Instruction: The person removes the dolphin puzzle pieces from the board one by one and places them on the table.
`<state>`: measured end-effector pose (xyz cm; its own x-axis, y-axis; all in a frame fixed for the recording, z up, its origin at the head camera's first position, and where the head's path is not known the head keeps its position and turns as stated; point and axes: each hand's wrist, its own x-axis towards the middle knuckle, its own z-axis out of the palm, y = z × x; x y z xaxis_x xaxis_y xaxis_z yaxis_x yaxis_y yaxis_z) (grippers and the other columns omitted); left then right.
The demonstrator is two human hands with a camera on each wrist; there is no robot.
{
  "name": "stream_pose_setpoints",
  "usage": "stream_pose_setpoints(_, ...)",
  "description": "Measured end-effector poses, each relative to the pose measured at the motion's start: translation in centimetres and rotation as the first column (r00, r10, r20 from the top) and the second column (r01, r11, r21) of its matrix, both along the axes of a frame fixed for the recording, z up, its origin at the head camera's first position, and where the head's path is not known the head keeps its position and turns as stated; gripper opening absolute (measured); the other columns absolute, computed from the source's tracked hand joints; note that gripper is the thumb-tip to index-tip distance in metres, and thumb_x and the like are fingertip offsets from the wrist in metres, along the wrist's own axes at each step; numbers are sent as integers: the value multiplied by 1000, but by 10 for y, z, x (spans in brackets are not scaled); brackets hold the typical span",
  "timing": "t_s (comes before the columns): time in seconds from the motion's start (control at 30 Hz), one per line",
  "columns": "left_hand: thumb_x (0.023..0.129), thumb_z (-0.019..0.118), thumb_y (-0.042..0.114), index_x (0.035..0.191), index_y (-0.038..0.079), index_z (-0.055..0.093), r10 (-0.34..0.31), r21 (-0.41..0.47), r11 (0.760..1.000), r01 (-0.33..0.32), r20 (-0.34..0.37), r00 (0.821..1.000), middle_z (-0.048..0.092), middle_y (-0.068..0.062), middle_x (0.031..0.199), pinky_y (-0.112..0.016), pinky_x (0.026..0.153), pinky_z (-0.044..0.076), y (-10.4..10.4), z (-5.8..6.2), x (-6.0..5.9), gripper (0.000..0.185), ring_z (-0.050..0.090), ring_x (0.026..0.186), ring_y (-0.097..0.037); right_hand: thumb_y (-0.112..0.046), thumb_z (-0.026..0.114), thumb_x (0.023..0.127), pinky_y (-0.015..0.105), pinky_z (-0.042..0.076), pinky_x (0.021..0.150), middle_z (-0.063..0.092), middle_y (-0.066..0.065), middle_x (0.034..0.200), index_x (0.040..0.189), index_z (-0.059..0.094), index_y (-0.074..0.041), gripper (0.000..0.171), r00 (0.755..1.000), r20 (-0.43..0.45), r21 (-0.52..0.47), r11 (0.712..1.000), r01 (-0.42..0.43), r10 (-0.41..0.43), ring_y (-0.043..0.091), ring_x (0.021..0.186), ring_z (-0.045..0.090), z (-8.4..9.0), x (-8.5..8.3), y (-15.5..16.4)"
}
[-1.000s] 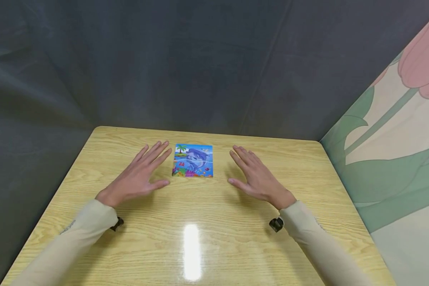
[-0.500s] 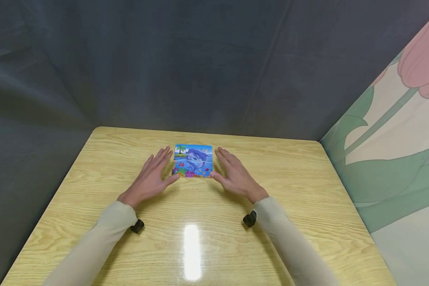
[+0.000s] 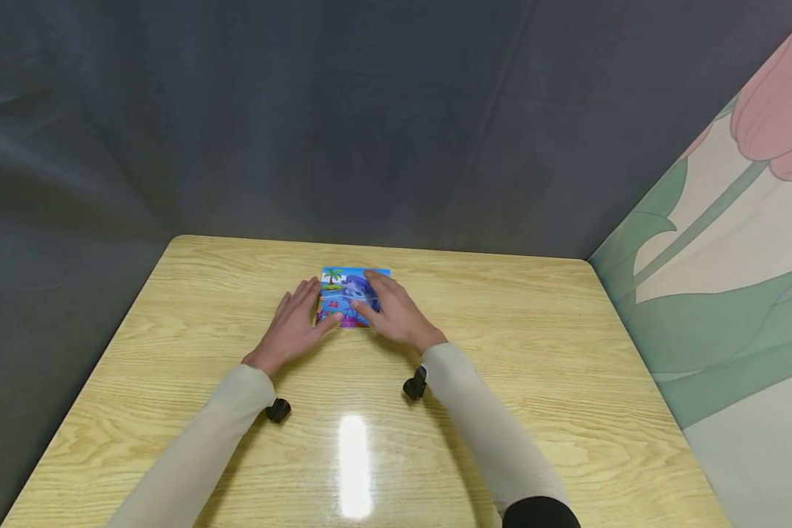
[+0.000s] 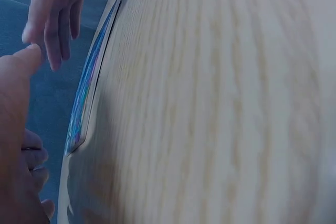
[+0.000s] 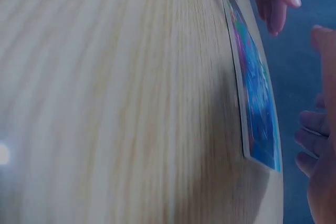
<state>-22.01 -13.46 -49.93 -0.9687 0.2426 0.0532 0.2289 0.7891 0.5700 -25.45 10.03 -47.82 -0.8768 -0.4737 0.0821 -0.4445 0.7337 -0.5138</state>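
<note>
A square picture puzzle (image 3: 336,290) with dolphins, a palm tree and a blue sea lies flat towards the far side of the wooden table. My left hand (image 3: 289,331) is at its left edge, fingers extended and thumb overlapping the lower edge in the head view. Over the puzzle's right part is my right hand (image 3: 399,314), fingers straight, hiding much of the dolphin picture. Both wrist views show the hands raised above the puzzle (image 5: 258,98), palms facing each other with a gap between. Neither hand grips anything.
The pale wooden table (image 3: 501,315) ends at a dark curtain (image 3: 343,132) behind it. A wall with a painted tulip (image 3: 706,293) borders the right side. Black wrist cameras (image 3: 279,411) hang under both sleeves, and light glares on the near tabletop.
Both hands have moved inward towards each other. The right hand has gone from beside the puzzle to over its right part; the left has come up to its left edge. The puzzle stays put.
</note>
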Motion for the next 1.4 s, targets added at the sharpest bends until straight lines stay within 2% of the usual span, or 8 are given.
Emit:
stream_pose_setpoints(0.2,94,47,68,158,5,19,26,-4,1000,-26,16,1000,17,-12,167,-59,126,6,4,-4,-5,94,10,157,-33,-51,47,101,47,31,123,37,8,160,155,33,-10,69,1000,-28,32,999,-12,13,27,149,35,-1,-13,-21)
stream_pose_setpoints(0.4,93,53,63,158,4,21,39,-7,999,-38,37,999,20,-14,166,-61,125,7,7,-6,-6,93,10,157,-34,-39,53,101,44,36,120,48,9,152,150,41,-9,59,996,-81,126,992,-31,42,27,143,44,2,-26,-37)
stream_pose_setpoints(0.5,93,55,62,158,4,21,41,-20,999,-40,45,998,20,-14,166,-61,125,6,7,-7,-6,93,10,156,-35,-35,55,101,45,38,119,51,9,149,148,44,-9,55,996,-79,169,985,-28,42,27,141,47,1,-30,-43)
stream_pose_setpoints(0.73,92,57,60,157,3,23,44,-54,998,-41,47,998,21,-13,166,-58,127,5,9,-10,-6,92,10,157,-34,-35,57,100,46,41,115,56,7,141,141,52,-11,48,995,-85,270,963,-17,41,26,133,52,-2,-39,-53)
stream_pose_setpoints(0.97,91,59,60,156,1,25,45,-95,995,-43,18,999,24,-14,165,-61,125,8,11,-10,-8,93,13,155,-36,-37,57,100,46,42,112,54,6,141,143,52,-14,49,993,-104,346,938,-19,59,25,130,51,0,-44,-58)
stream_pose_setpoints(1.2,92,58,61,155,2,27,37,-96,995,-36,14,999,24,-13,164,-61,125,9,12,-10,-8,92,13,156,-36,-38,57,100,43,44,107,55,4,134,136,57,-16,43,994,-95,385,923,-7,48,23,123,51,6,-50,-64)
stream_pose_setpoints(1.4,91,60,59,155,3,28,38,-101,994,-37,10,999,25,-12,164,-61,125,9,11,-10,-9,91,14,156,-35,-40,57,99,42,41,109,53,5,136,132,61,-17,40,997,-68,422,906,10,21,24,126,48,11,-55,-69)
